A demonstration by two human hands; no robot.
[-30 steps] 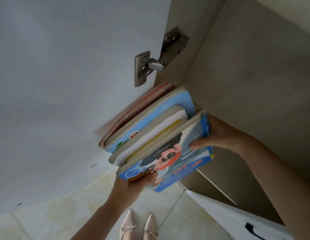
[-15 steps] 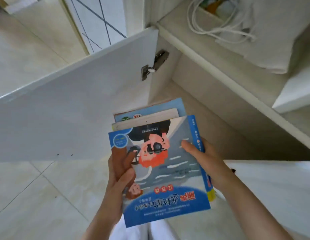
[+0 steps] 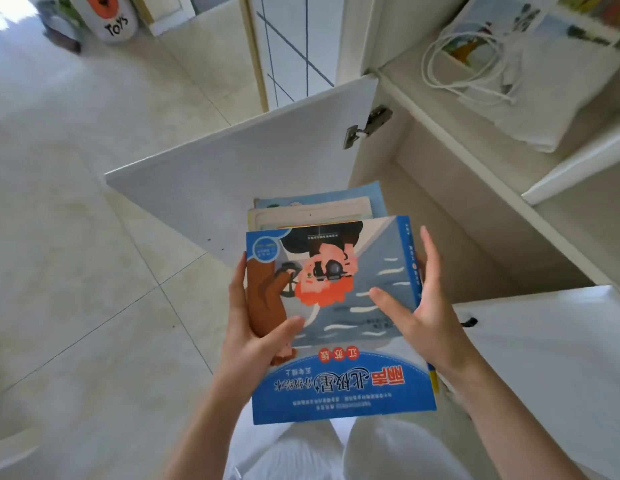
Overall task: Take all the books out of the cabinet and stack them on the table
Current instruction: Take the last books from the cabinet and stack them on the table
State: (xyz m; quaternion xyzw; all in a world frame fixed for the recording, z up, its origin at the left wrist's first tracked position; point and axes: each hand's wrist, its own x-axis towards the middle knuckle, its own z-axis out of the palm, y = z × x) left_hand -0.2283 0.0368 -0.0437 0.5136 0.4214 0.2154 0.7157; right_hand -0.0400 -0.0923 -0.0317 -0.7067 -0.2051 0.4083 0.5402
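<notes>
— Grip? Left hand (image 3: 256, 327) clamps the books (image 3: 339, 320), thumb on top; right hand (image 3: 419, 306) braces their spine, fingers straight
— Books?
— Blue cartoon cover, upside down, held before the open cabinet (image 3: 440, 209)

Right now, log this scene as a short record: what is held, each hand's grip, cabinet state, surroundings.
held: stack of books, blue-covered one on top, printed upside down to the camera
left hand: grips the stack's left edge, thumb on the cover
right hand: thumb on the cover, fingers straight along the right edge
cabinet door: open
shelf: carries a white cable
floor: pale tiles
table: not in view
</notes>
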